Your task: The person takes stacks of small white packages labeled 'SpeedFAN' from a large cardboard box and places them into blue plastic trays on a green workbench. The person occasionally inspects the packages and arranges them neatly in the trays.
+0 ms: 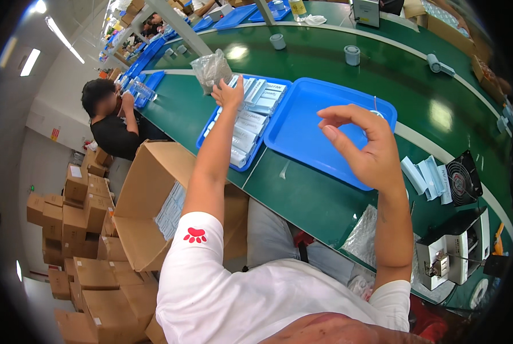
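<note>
My left hand [229, 96] reaches over a blue tray [201, 141] filled with slim light-blue boxes [246, 131]. Its fingers are apart, at the lower edge of a crumpled clear plastic bag [212, 70] with greyish contents; whether they touch it I cannot tell. Above a second blue tray [311, 129], my right hand [366, 146] hovers with curved fingers and the thumb held away from them. Nothing shows between them. Behind this hand, a small round whitish thing [376, 113] at the tray's far side is mostly hidden.
At right lie several light-blue boxes [427, 178], a black fan [463, 179] and a white-and-black device [451, 249]. Light-blue cylindrical items [352, 55] sit on the green conveyor [314, 46]. An open carton [153, 241] stands left; a co-worker [116, 123] sits beyond.
</note>
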